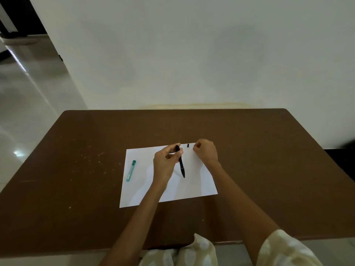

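Note:
A white sheet of paper [196,181] lies on a brown table [96,169]. My left hand [165,164] holds a black mechanical pencil [181,166] near its upper end, the tip pointing down toward me over the paper. A small black cap [188,145] lies at the paper's far edge. My right hand [205,152] hovers just right of the cap with fingers curled and pinched together; whether it holds anything tiny is hidden. A teal lead case [131,170] rests on the paper's left side.
A pale wall stands directly behind the table's far edge [172,110]. Tiled floor [23,104] opens to the left. Light specks dot the tabletop left of the paper.

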